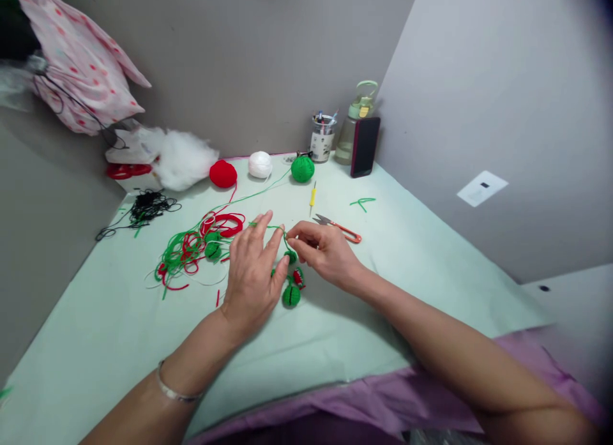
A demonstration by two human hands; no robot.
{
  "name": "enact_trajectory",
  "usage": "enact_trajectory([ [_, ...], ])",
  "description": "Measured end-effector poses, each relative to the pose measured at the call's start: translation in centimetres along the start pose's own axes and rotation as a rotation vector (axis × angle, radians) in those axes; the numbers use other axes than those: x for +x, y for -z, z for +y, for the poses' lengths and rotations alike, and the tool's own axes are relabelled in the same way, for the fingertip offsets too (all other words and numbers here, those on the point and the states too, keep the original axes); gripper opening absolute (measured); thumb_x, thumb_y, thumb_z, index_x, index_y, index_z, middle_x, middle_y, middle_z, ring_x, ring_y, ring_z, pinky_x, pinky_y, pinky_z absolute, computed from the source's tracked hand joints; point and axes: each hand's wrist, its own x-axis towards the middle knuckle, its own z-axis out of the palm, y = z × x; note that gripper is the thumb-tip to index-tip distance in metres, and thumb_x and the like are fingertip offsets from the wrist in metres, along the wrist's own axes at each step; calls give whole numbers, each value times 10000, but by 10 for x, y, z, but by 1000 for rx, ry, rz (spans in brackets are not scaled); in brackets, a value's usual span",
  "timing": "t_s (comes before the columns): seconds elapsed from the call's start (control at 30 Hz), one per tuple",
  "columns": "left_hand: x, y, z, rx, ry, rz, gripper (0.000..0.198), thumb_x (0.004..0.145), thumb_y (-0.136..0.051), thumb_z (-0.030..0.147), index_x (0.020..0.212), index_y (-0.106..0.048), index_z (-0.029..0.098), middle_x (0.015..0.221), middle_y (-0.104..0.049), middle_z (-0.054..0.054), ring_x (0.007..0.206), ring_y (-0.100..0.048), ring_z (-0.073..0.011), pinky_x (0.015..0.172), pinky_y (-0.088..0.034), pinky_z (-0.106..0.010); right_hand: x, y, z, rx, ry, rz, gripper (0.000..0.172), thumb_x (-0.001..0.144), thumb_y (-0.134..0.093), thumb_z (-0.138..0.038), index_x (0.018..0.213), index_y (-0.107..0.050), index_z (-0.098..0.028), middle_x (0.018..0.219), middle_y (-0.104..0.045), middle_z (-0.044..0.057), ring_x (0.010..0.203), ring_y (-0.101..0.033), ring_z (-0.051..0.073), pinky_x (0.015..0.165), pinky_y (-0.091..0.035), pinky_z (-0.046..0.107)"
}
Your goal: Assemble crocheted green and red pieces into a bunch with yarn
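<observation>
My left hand (pixel 253 272) lies over the pale green table (pixel 383 292) with its fingers stretched out, and a green yarn strand (pixel 268 226) runs across the fingertips. My right hand (pixel 323 250) is closed in a pinch on the same strand near the left fingertips. Below and between the hands lie small crocheted green balls (pixel 290 296), one with red in it. The strand leads back toward a green yarn ball (pixel 302 168) at the far edge.
A tangle of green and red yarn (pixel 194 244) lies left of my hands. Orange-handled snips (pixel 338 226) and a yellow hook tool (pixel 313 196) lie behind. Red (pixel 223 173) and white (pixel 260 165) yarn balls, white stuffing (pixel 184 158), a pen cup (pixel 322 138), bottle and phone (pixel 364 147) line the wall.
</observation>
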Motion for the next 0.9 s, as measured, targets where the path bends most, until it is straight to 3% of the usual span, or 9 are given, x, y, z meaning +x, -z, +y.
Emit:
enact_trajectory([
  [0.13,-1,-4,-3,-1,-2,-6,396,954,-485,213,1344,-510,146,1567,-350,-205,1493,-231,-341,1161,-240,-575,1,1,0,16,-27,-27,135,883,-543,-229,814,-642,-168,545,-527,-49,522,-467,89,552,-338,220],
  [0.27,-2,-6,-5,-2,51,-32,378,964,-469,210,1330,-542,156,1579,-345,-183,1513,-178,-334,1181,-186,-590,3,2,3,31,-34,-45,141,882,-538,-231,816,-641,-162,550,-531,-48,521,-451,85,551,-331,217],
  [0.9,-3,-12,-15,-25,115,-135,423,973,-430,203,1384,-529,206,1589,-344,-145,1505,-196,-340,1162,-220,-615,7,-2,10,57,-51,-118,179,888,-541,-272,835,-657,-146,549,-500,-52,507,-411,81,518,-302,207],
])
